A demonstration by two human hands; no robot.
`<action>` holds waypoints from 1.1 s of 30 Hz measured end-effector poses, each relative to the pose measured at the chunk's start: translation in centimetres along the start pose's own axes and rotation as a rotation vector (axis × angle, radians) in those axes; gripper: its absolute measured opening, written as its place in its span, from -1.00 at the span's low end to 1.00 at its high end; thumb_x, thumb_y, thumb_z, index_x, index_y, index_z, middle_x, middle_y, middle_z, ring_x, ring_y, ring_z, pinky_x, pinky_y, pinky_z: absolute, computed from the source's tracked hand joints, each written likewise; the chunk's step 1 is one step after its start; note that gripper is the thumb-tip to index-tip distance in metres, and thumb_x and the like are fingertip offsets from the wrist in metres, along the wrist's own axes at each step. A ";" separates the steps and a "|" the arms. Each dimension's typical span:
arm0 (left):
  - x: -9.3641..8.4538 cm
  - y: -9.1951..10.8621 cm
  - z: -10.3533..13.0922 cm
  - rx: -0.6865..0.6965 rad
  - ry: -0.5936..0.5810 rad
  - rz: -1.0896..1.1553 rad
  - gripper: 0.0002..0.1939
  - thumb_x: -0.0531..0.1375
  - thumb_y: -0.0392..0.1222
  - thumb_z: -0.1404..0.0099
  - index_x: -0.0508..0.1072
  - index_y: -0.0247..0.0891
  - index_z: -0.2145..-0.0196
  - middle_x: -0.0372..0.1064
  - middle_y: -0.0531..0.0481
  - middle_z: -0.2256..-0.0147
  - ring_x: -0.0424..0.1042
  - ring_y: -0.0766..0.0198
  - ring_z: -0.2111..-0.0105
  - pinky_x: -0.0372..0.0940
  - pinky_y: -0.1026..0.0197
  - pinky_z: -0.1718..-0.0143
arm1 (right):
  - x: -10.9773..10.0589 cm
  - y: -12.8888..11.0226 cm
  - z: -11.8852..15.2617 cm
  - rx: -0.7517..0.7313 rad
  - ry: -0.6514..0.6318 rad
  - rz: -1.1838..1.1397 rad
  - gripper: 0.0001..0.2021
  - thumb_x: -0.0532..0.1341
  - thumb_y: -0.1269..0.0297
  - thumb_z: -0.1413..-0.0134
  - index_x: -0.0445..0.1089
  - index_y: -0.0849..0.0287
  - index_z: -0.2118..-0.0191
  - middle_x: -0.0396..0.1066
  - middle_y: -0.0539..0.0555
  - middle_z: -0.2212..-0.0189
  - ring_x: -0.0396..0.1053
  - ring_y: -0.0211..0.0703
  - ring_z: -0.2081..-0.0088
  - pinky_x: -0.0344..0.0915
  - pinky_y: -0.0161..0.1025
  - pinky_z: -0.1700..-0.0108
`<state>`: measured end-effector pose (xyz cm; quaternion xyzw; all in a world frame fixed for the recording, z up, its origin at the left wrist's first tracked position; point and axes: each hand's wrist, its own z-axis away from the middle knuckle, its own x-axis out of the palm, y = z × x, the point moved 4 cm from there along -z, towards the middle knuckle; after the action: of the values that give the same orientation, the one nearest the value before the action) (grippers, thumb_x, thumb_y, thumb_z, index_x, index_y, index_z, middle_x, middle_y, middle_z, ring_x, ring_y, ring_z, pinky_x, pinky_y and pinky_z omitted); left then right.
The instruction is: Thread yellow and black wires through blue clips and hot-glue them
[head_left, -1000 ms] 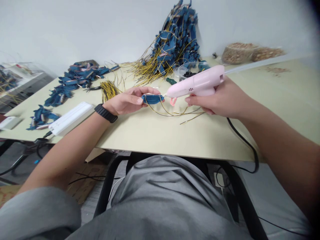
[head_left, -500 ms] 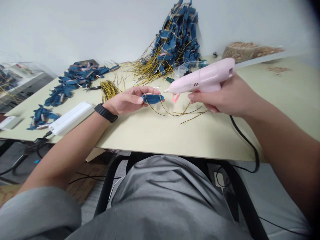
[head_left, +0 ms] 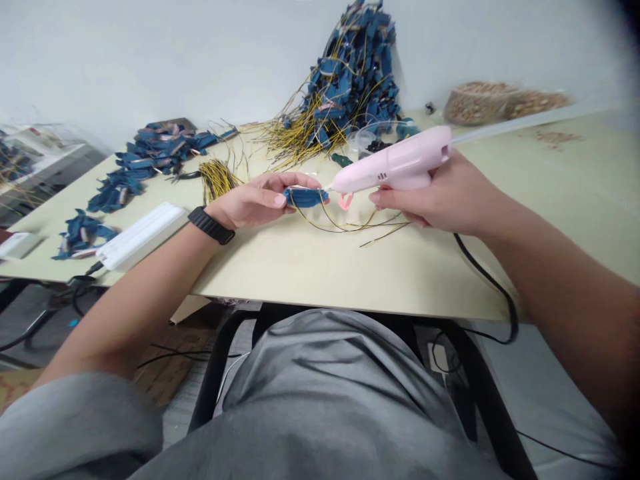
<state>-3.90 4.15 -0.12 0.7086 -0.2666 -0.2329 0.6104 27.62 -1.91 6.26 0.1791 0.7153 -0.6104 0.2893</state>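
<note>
Pink glue gun point(head_left: 395, 162) points at blue piece point(head_left: 306, 198).

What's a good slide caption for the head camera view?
Left hand holds a small blue piece; right hand holds a pink glue gun, nozzle close to it.

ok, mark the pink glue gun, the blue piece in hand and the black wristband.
Pink glue gun point(head_left: 395, 164): head view, mid-barrel.
Blue piece point(head_left: 306, 198): head view, middle of its visible side.
Black wristband point(head_left: 211, 225): head view, middle of the strap.

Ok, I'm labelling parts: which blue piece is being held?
The small oblong blue piece with trailing yellow-and-black wires, in the left hand; the others lie heaped.
</note>
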 end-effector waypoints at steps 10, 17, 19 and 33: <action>-0.1 0.0 -0.1 0.006 -0.052 -0.016 -0.17 0.77 0.37 -0.11 0.87 -0.20 -0.17 0.84 -0.33 -0.14 0.81 -0.27 -0.13 0.58 -0.16 -0.23 | 0.0 0.3 -0.1 -0.061 -0.025 -0.001 -0.71 0.58 0.44 -0.26 0.50 0.05 0.35 0.44 -0.02 0.58 0.37 -0.14 0.54 0.22 -0.18 0.49; 0.1 0.2 -0.1 0.014 -0.056 -0.028 -0.17 0.76 0.38 -0.11 0.87 -0.21 -0.16 0.83 -0.34 -0.16 0.80 -0.29 -0.18 0.58 -0.17 -0.24 | 0.2 -0.6 0.1 0.003 -0.015 0.023 -0.64 0.60 0.53 -0.32 0.50 0.07 0.37 0.44 -0.03 0.58 0.36 -0.16 0.53 0.22 -0.15 0.46; 0.2 0.2 -0.1 0.014 -0.055 -0.029 -0.17 0.76 0.36 -0.11 0.87 -0.20 -0.17 0.83 -0.33 -0.16 0.80 -0.29 -0.17 0.58 -0.17 -0.24 | 0.3 -0.8 0.2 0.023 -0.003 0.031 -0.61 0.61 0.57 -0.34 0.50 0.08 0.39 0.44 -0.04 0.59 0.36 -0.18 0.53 0.23 -0.16 0.45; 0.5 0.5 0.0 0.001 -0.042 -0.053 -0.18 0.76 0.41 -0.10 0.87 -0.18 -0.14 0.81 -0.32 -0.18 0.79 -0.27 -0.15 0.59 -0.17 -0.19 | -0.1 0.7 -0.3 -0.077 -0.031 -0.012 -0.80 0.59 0.39 -0.25 0.58 0.06 0.29 0.39 -0.05 0.60 0.33 -0.16 0.55 0.20 -0.21 0.51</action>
<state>-3.57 3.69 0.41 0.7107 -0.2607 -0.2638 0.5977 28.02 -1.46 5.79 0.1538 0.7347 -0.5869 0.3035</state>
